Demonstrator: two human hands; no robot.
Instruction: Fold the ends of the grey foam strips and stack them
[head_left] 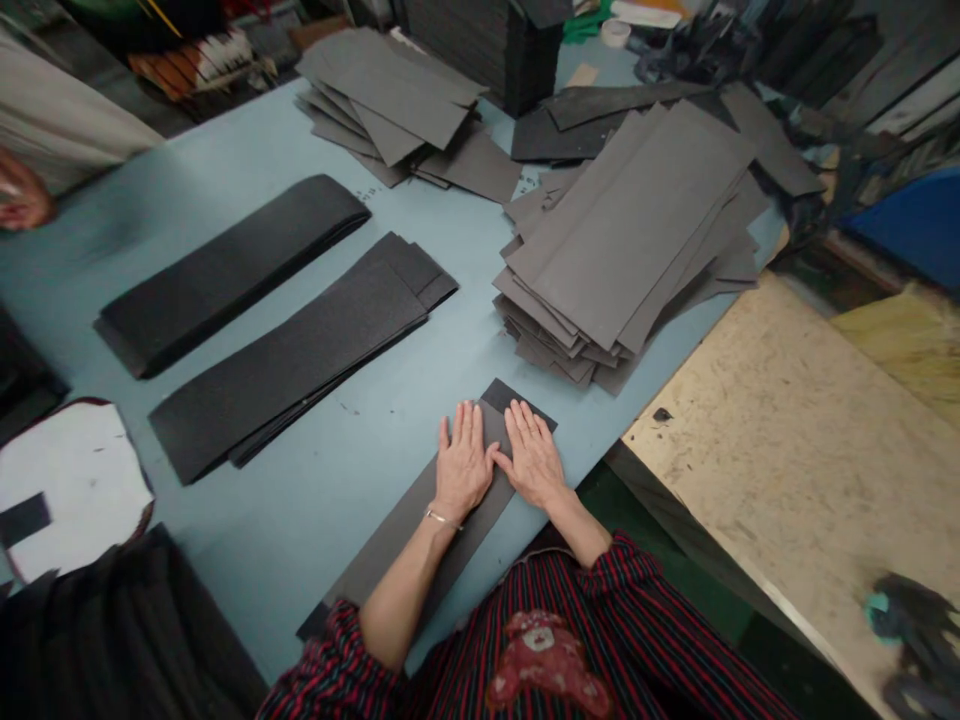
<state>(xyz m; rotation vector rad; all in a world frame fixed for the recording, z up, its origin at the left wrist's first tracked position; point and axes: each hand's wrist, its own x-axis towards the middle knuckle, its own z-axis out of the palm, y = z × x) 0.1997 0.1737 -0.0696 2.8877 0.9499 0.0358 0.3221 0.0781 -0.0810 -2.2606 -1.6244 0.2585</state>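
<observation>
A long dark grey strip (390,540) lies diagonally on the blue table near its front edge, with a darker piece (516,398) showing at its far end. My left hand (463,462) rests flat on the strip, palm down, fingers stretched forward. Beside it my right hand (532,455) lies flat near the strip's right edge, fingers spread a little. The two thumbs almost meet over the strip. Neither hand grips anything. Just beyond them stands a messy pile of grey sheets (630,230).
Two stacks of black strips (232,270) (300,360) lie at left on the table (420,390). More grey sheets (397,95) are behind. A white panel (75,490) and dark pieces (112,630) sit front left. A wooden board (810,460) is at right. A person's hand (22,192) shows far left.
</observation>
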